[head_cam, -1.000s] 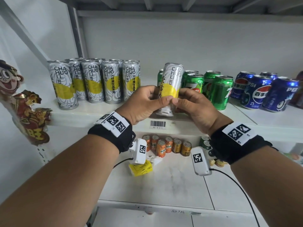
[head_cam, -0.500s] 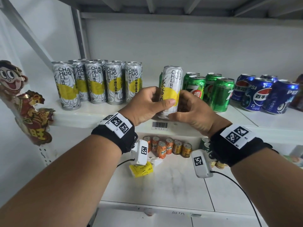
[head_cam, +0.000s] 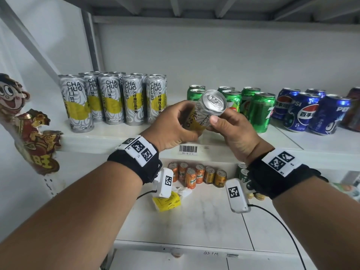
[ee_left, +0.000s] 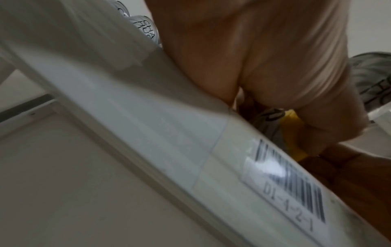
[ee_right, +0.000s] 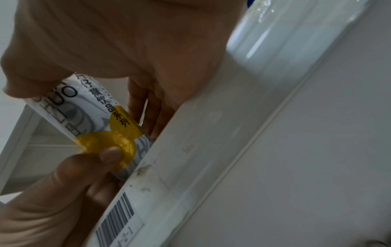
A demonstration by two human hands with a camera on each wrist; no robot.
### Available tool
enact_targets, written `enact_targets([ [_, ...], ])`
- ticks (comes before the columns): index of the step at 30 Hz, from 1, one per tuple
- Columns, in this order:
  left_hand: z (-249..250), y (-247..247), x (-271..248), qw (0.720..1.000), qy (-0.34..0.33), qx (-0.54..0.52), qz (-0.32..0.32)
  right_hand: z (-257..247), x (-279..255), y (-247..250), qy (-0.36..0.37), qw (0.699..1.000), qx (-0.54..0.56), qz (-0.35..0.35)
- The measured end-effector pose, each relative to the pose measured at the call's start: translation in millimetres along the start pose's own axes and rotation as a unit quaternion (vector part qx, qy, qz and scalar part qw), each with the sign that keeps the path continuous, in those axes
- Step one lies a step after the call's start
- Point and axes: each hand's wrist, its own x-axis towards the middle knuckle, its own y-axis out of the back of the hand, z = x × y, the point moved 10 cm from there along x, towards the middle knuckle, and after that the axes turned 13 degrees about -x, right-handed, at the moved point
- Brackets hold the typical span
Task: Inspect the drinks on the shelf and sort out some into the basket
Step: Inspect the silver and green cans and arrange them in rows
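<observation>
From the head camera, the tall slim silver-and-yellow drink can [head_cam: 204, 112] had been tipped over since half a second earlier: where it had stood upright in front of the shelf, it now lay steeply tilted, its silver pull-tab lid facing up toward the camera. The left hand [head_cam: 171, 125] curled round the can's lower half, thumb across the yellow band, and the right hand [head_cam: 233, 131] pinched the upper part just under the rim, thumb on the near side. Both hands held it in the air, above the white shelf's front edge [head_cam: 120, 139] and in front of the squat green soda cans [head_cam: 259, 112]. I judged the tilt to be part of the inspection, the top being checked; no basket showed in any view, so the sorting decision looked not yet made. The row of matching silver-and-yellow cans [head_cam: 115, 100] and the blue cola cans [head_cam: 303, 112] stood where they had been.

The left wrist view, blurred, showed the palm closed over the can's yellow patch, with the barcode label [ee_left: 289, 182] on the shelf edge below.

The right wrist view showed the can slanting between both hands, the left thumb [ee_right: 105, 158] pressed on its yellow circle, its base hidden behind the shelf lip.
</observation>
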Motion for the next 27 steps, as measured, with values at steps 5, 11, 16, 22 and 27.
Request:
enact_targets([
  [5,9,-5,-1,0.999,-0.037,0.027,-0.004,-1,-1,0,0.008,1.000,0.007,-0.007],
  [11,8,-3,-1,0.999,-0.041,0.029,0.000,4,1,3,0.003,1.000,-0.007,-0.002],
  [16,9,0,-2,0.999,-0.025,0.040,0.020,1,0,6,-0.028,0.999,-0.018,0.031],
  [22,9,-2,0,0.996,0.001,0.078,0.049,-31,7,19,-0.030,0.993,-0.046,0.108],
  [27,32,-30,11,0.993,0.013,0.113,0.022,-89,13,34,0.036,0.953,-0.285,0.093],
])
